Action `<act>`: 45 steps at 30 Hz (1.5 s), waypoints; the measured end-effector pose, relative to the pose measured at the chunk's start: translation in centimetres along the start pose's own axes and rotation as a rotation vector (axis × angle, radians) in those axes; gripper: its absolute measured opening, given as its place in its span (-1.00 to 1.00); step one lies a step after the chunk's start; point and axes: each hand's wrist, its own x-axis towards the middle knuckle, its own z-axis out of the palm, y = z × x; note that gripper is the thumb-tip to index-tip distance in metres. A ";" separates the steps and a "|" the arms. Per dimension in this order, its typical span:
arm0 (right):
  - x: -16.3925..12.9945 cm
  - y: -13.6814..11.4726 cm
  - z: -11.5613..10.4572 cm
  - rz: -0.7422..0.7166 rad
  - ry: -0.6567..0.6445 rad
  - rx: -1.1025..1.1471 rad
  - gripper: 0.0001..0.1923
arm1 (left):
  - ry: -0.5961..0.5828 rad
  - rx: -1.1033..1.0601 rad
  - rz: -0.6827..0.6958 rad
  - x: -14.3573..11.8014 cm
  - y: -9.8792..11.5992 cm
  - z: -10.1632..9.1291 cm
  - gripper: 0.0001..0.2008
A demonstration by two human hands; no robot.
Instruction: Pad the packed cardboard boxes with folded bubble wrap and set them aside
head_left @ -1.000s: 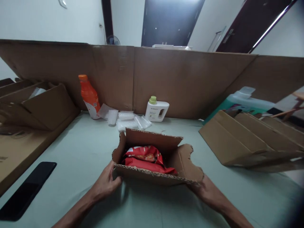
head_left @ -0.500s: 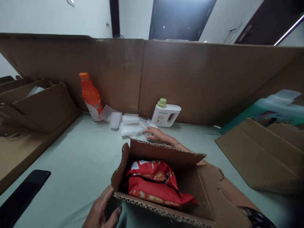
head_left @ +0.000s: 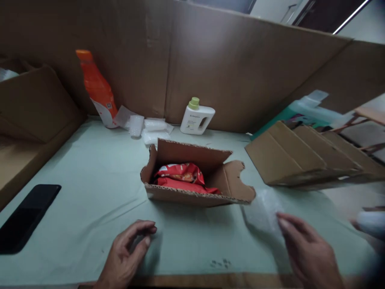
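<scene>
Two hands: low in view, wrists cut off by the frame.
Right hand (head_left: 306,251): fingers pinch a blurred clear plastic bag (head_left: 263,212) — contents unreadable.
Left hand (head_left: 128,253): curled loosely, empty, on the pale green tabletop (head_left: 90,188).
Open brown cardboard box (head_left: 197,176): red snack packet (head_left: 182,178) half hidden inside — bare tabletop on its left.

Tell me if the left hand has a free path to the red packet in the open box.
Probably yes: the left hand lies empty on the table, the cardboard box is open on top, and nothing stands between them; only its low front wall must be cleared to reach the red packet.
</scene>
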 end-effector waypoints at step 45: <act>-12.1 0.0 6.3 -0.518 -0.176 -0.519 -0.68 | 0.208 0.626 0.278 3.1 1.2 -3.4 -0.53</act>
